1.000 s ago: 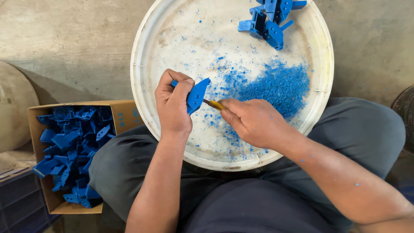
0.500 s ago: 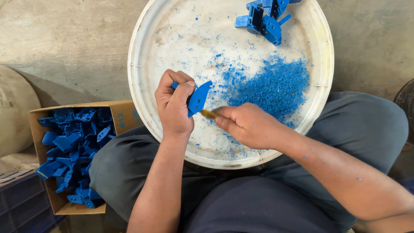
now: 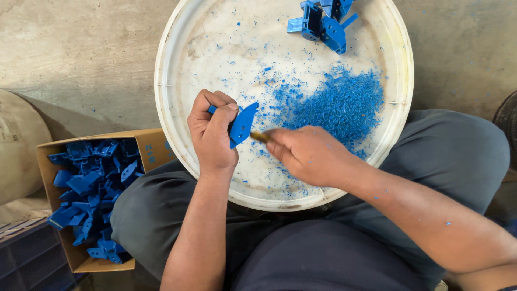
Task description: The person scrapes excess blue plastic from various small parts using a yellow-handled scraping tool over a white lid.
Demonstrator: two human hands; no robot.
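head view: over a round white tray (image 3: pixel 177 64), the left hand (image 3: pixel 212 134) pinches a blue plastic part (image 3: pixel 242 125); the right hand (image 3: pixel 309 156), blurred, is closed on what may be a small blade (image 3: pixel 260 136) touching the part. blue shavings (image 3: pixel 334 102) lie on the tray; a box of blue parts (image 3: pixel 91 188) sits left of the tray.

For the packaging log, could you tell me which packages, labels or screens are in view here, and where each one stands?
Cardboard box: on the floor beside the person's left leg, open-topped, brown, with a blue mark on one flap, full of blue plastic parts.
Crate: bottom left corner, dark ribbed plastic, only partly in view.
No screens or signs show.
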